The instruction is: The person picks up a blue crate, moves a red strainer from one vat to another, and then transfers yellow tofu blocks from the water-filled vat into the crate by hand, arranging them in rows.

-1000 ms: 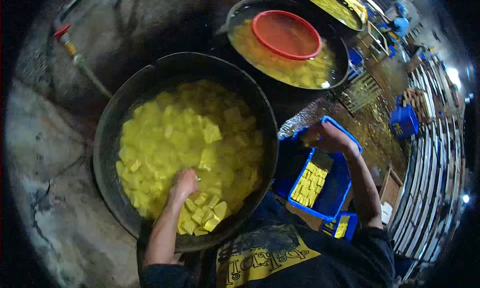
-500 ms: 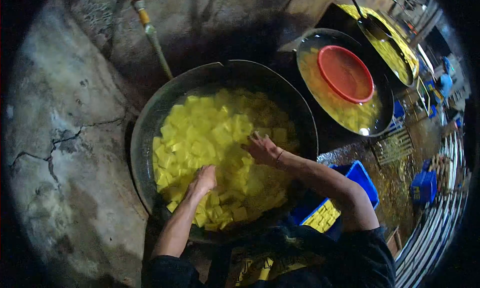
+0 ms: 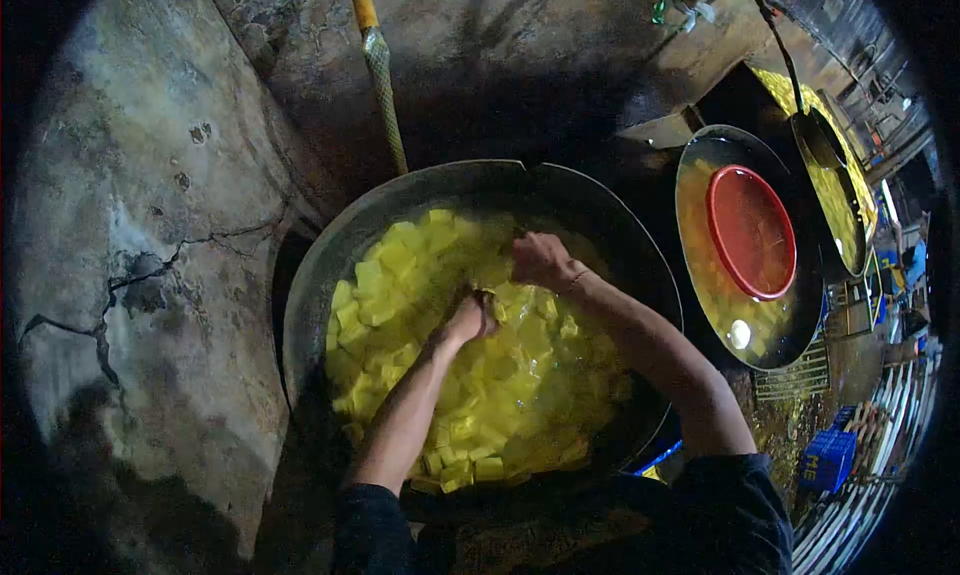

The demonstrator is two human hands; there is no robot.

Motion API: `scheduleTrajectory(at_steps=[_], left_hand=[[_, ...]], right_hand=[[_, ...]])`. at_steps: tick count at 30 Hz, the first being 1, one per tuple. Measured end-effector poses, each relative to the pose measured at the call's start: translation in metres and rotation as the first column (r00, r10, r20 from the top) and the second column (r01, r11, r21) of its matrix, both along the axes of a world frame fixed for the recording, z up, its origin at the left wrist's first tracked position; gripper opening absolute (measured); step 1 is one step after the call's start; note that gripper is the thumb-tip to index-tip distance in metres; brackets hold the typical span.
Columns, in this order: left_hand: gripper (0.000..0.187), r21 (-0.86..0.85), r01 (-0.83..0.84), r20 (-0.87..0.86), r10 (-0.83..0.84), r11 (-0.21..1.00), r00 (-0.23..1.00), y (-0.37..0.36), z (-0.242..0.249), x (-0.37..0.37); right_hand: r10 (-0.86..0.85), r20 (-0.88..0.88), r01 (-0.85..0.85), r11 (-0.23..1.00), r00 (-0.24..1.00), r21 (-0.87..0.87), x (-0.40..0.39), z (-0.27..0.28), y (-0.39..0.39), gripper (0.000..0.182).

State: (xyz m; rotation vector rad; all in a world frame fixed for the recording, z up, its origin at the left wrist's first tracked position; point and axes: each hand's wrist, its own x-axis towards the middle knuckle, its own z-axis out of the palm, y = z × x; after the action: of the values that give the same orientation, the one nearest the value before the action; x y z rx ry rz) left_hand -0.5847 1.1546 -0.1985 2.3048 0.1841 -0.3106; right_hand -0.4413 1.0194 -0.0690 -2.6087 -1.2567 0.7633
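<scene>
A large dark wok-like pan (image 3: 308, 305) holds many yellow blocks (image 3: 375, 275), which look like tofu, in cloudy yellow liquid. My left hand (image 3: 472, 318) is at the middle of the pan with its fingers curled down among the blocks. A bit of yellow shows at its fingertips, but I cannot make out a grip. Farther back and to the right, my right hand (image 3: 545, 260) is closed over the liquid, its fingertips hidden. Disturbed liquid with shiny blocks lies between and in front of the hands.
A second pan (image 3: 690, 150) at the right holds yellow blocks in liquid and a floating red basin (image 3: 750, 235). Behind it is a third pan with a ladle (image 3: 820, 140). A hose (image 3: 382, 100) hangs at the back. Blue crates (image 3: 828, 460) stand at far right.
My left hand has moved forward and right, nearer my right hand. The right fingers, spread before, are now curled. Blocks have shifted toward the right and front. The view has turned slightly.
</scene>
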Motion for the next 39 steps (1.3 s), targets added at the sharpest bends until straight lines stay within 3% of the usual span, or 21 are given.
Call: scheduleTrajectory(at_steps=[3, 5, 6, 7, 10, 11, 13, 15, 16, 17, 19, 21, 23, 24, 25, 27, 29, 32, 35, 37, 39], left_hand=[[0.036, -0.097, -0.14, -0.239, 0.113, 0.985, 0.964, 0.005, -0.023, 0.009], [0.042, -0.061, -0.162, -0.217, 0.145, 0.985, 0.965, 0.012, -0.027, 0.007], [0.047, 0.026, -0.112, -0.139, 0.115, 0.993, 0.984, 0.014, -0.019, 0.004], [0.053, 0.116, -0.07, -0.066, 0.078, 0.991, 0.995, 0.017, -0.01, 0.0], [0.056, -0.345, -0.173, -0.059, 0.163, 0.923, 0.985, 0.03, 0.048, -0.012], [0.052, -0.418, -0.188, 0.014, 0.214, 0.889, 0.977, 0.031, 0.058, -0.015], [0.043, -0.453, -0.202, 0.134, 0.29, 0.868, 0.948, 0.029, 0.056, -0.019], [0.041, -0.805, -0.398, -0.187, 0.448, 0.44, 0.874, 0.027, 0.085, -0.024], [0.04, -0.793, -0.469, -0.259, 0.481, 0.39, 0.838, 0.018, 0.102, -0.028], [0.04, -0.796, -0.465, -0.256, 0.48, 0.388, 0.839, 0.012, 0.083, -0.028], [0.031, -0.863, -0.466, -0.498, 0.479, -0.194, 0.723, 0.002, 0.028, -0.024], [0.025, -0.862, -0.47, -0.49, 0.545, -0.188, 0.68, -0.022, 0.062, -0.019], [0.022, -0.798, -0.337, -0.59, 0.532, -0.499, 0.608, -0.041, 0.098, -0.017], [0.023, -0.937, -0.349, -0.259, 0.692, -0.011, 0.674, -0.044, 0.072, -0.015], [0.023, -0.811, -0.389, 0.084, 0.744, 0.438, 0.663, -0.046, 0.047, -0.013], [0.025, -0.938, -0.262, 0.012, 0.781, 0.225, 0.624, -0.056, 0.055, -0.014], [0.029, -0.992, -0.102, -0.122, 0.784, -0.075, 0.608, -0.063, 0.058, -0.014], [0.038, -0.618, 0.132, -0.418, 0.466, -0.775, 0.78, -0.053, 0.097, -0.023], [0.042, -0.578, 0.049, -0.581, 0.453, -0.815, 0.676, -0.046, 0.109, -0.034], [0.045, -0.715, -0.052, -0.63, 0.611, -0.697, 0.48, -0.033, 0.107, -0.043], [0.056, -0.759, 0.05, -0.512, 0.643, -0.649, 0.569, -0.008, 0.094, -0.047]], right_hand=[[0.1, -0.169, -0.005, 0.872, 0.981, 0.49, 0.034, -0.127, 0.016, 0.019], [0.247, 0.167, -0.212, 0.956, 0.955, -0.202, 0.013, -0.077, 0.029, 0.019], [0.127, -0.004, -0.126, 0.983, 0.992, 0.132, 0.024, -0.102, 0.015, 0.019], [0.137, -0.004, -0.136, 0.982, 0.991, 0.13, 0.032, -0.11, 0.014, 0.019], [0.159, 0.078, -0.159, 0.987, 0.984, -0.017, 0.033, -0.099, 0.009, 0.025], [0.237, -0.111, -0.128, 0.799, 0.965, 0.588, 0.019, -0.063, -0.003, 0.028], [0.396, -0.208, 0.076, 0.323, 0.894, 0.943, 0.004, -0.03, -0.014, 0.031], [0.368, -0.675, 0.427, 0.56, 0.639, 0.709, -0.001, -0.018, -0.018, 0.037], [0.32, -0.795, 0.514, 0.626, 0.516, 0.586, -0.002, -0.012, -0.019, 0.039], [0.309, -0.56, 0.191, 0.724, 0.769, 0.663, 0.0, -0.006, -0.019, 0.04], [0.342, -0.241, -0.143, 0.795, 0.908, 0.59, -0.009, 0.002, -0.02, 0.041], [0.204, -0.241, -0.034, 0.825, 0.949, 0.564, -0.033, 0.004, -0.016, 0.045], [0.196, -0.148, -0.085, 0.833, 0.969, 0.547, -0.053, 0.02, -0.009, 0.043], [0.094, -0.317, 0.097, 0.838, 0.944, 0.537, -0.06, 0.026, -0.008, 0.045], [-0.005, -0.477, 0.273, 0.826, 0.879, 0.493, -0.066, 0.033, -0.008, 0.046], [0.034, -0.531, 0.28, 0.819, 0.847, 0.5, -0.077, 0.047, -0.005, 0.051], [-0.034, -0.146, 0.11, 0.828, 0.989, 0.55, -0.09, 0.057, 0.003, 0.056], [-0.066, 0.087, 0.008, 0.844, 0.994, 0.537, -0.1, 0.018, 0.012, 0.059], [0.232, -0.04, -0.153, 0.751, 0.972, 0.642, -0.089, 0.029, 0.002, 0.054], [-0.069, -0.083, 0.104, 0.817, 0.994, 0.568, -0.083, 0.012, -0.004, 0.045], [0.033, -0.055, -0.001, 0.869, 0.998, 0.494, -0.094, -0.006, -0.012, 0.047]])
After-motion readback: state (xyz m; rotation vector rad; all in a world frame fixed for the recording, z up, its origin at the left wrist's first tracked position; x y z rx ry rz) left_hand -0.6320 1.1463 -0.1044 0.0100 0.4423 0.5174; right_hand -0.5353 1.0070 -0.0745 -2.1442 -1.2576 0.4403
